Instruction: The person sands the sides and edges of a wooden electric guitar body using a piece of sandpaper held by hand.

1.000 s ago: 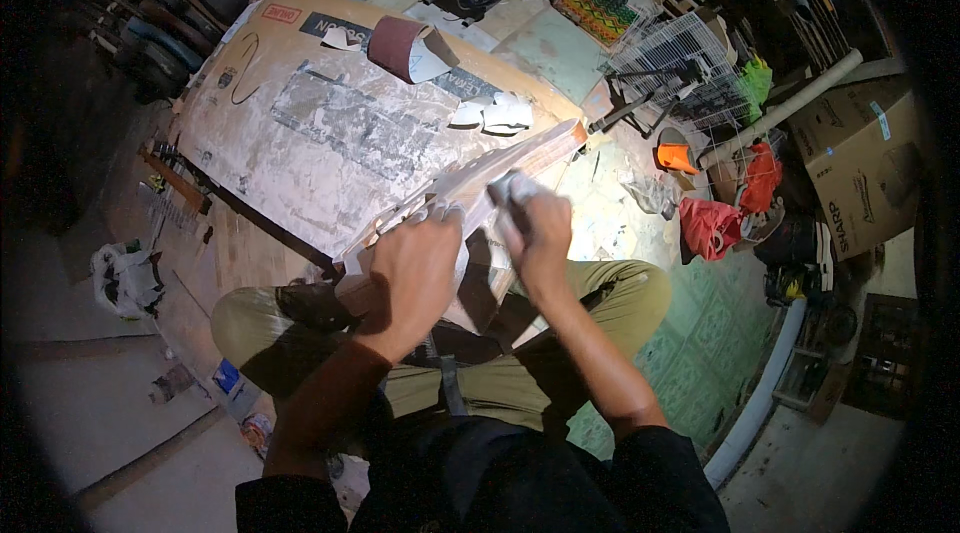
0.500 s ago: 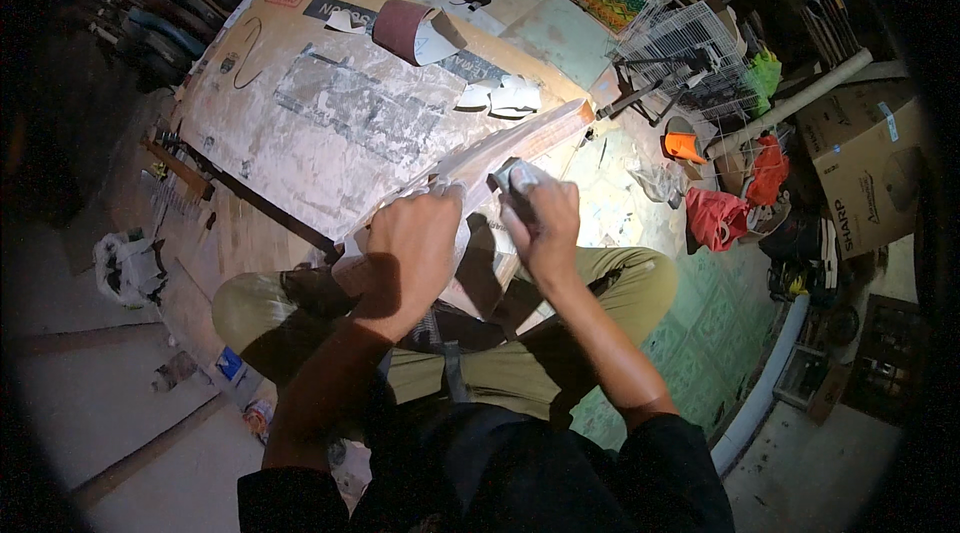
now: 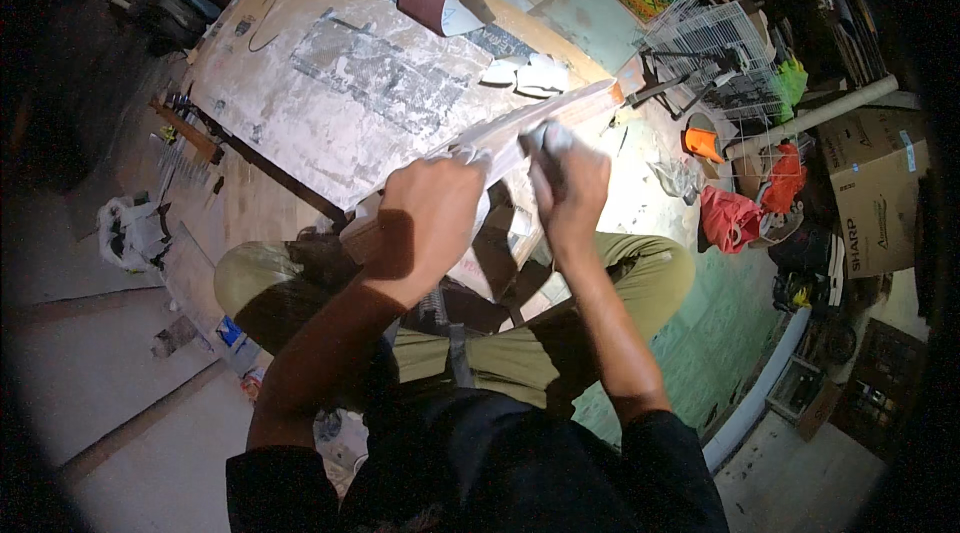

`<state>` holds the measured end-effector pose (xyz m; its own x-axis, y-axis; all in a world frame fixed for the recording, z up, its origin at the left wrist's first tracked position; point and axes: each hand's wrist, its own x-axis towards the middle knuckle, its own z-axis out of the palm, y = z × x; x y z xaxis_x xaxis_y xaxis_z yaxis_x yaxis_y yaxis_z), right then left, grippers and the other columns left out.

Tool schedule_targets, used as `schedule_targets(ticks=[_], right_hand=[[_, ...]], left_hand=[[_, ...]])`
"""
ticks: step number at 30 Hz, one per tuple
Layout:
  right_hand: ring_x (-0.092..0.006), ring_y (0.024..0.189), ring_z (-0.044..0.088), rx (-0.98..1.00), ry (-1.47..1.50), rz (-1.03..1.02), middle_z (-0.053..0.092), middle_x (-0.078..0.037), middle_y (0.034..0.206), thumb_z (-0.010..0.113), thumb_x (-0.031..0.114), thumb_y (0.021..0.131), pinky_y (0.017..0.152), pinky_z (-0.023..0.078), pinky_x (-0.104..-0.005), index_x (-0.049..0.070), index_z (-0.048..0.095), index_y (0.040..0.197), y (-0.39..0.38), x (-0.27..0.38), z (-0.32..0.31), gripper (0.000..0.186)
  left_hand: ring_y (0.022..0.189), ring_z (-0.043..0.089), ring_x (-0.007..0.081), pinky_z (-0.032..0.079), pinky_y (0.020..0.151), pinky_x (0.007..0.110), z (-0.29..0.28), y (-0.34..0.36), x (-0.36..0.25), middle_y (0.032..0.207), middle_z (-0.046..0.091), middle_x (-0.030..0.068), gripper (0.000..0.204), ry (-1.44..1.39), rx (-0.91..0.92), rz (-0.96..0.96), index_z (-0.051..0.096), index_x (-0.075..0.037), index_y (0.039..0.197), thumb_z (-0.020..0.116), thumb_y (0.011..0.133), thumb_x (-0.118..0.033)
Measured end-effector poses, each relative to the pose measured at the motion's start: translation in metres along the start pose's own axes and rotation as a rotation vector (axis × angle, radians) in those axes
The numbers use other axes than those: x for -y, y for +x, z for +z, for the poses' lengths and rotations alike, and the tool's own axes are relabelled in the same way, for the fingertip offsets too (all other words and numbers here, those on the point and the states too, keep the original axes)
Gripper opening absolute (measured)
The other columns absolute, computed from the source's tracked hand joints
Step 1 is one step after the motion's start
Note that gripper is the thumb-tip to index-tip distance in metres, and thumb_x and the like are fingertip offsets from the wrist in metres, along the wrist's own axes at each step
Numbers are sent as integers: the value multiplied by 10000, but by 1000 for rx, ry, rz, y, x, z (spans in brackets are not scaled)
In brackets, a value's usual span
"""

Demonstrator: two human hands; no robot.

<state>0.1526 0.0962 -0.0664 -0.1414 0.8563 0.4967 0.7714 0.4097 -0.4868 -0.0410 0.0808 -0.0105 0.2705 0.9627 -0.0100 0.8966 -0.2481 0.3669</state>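
My left hand [image 3: 432, 208] is closed over the near end of a long, pale, dusty wooden piece [image 3: 575, 108], which slants up to the right above my lap. My right hand [image 3: 575, 183] is closed beside it, slightly blurred. Its fingers pinch a small grey piece [image 3: 529, 139], mostly hidden, perhaps an abrasive. Beyond both hands lies a flattened cardboard sheet [image 3: 240, 103] covered in white dust. On it rest a curled sheet of red-brown sandpaper [image 3: 428, 1] and some torn white scraps [image 3: 541, 76].
To the right are a white wire rack [image 3: 715, 43], red cloth bags [image 3: 729, 218], an orange object [image 3: 703, 142] and a large cardboard box [image 3: 872, 198]. A crumpled plastic bag [image 3: 130, 233] lies left. My crossed legs [image 3: 270, 298] frame the work.
The view has shifted, so the surroundings appear farther right. My right hand has moved slightly along the wooden piece, and my left hand keeps its hold.
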Motion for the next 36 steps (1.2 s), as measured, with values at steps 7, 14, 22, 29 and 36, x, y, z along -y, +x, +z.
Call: schedule_targets(ticks=[7, 14, 22, 29, 36], right_hand=[[-348, 876, 552, -4, -34, 16, 621, -151, 890, 782, 46, 757, 801, 422, -424, 20, 649, 1009, 6, -5, 4, 286], [-340, 845, 558, -2, -57, -4, 666, -165, 988, 777, -11, 734, 821, 430, -422, 24, 660, 1049, 11, 4, 6, 338], [-365, 935, 575, 60, -139, 88, 668, -154, 1073, 776, 70, 763, 847, 456, -441, 65, 654, 1029, 23, 2, 6, 293], [-391, 914, 598, 44, -194, 98, 666, -180, 994, 736, 155, 824, 836, 472, -467, 53, 669, 1029, 80, -35, -5, 239], [-437, 860, 666, 631, 17, 129, 698, -237, 931, 766, 196, 819, 784, 534, -514, 138, 391, 1511, 42, -14, -56, 788]], left_hand=[[683, 709, 326, 561, 611, 422, 10, 4, -3, 755, 698, 154, 230, 144, -11, -14, 765, -115, 1006, 691, 789, -137], [697, 705, 350, 556, 640, 450, -1, 6, 4, 734, 689, 172, 154, -1, -66, 16, 749, -67, 882, 677, 749, -94], [721, 703, 379, 554, 663, 475, 0, 7, 7, 738, 683, 196, 133, -27, -22, -1, 731, -33, 851, 692, 755, -116], [705, 695, 381, 548, 648, 476, 2, 11, 4, 722, 684, 183, 171, -3, -66, 31, 736, -51, 882, 744, 737, -142], [710, 698, 389, 552, 660, 486, 0, 5, 14, 732, 687, 211, 196, 27, -62, -34, 741, -51, 811, 762, 718, -223]])
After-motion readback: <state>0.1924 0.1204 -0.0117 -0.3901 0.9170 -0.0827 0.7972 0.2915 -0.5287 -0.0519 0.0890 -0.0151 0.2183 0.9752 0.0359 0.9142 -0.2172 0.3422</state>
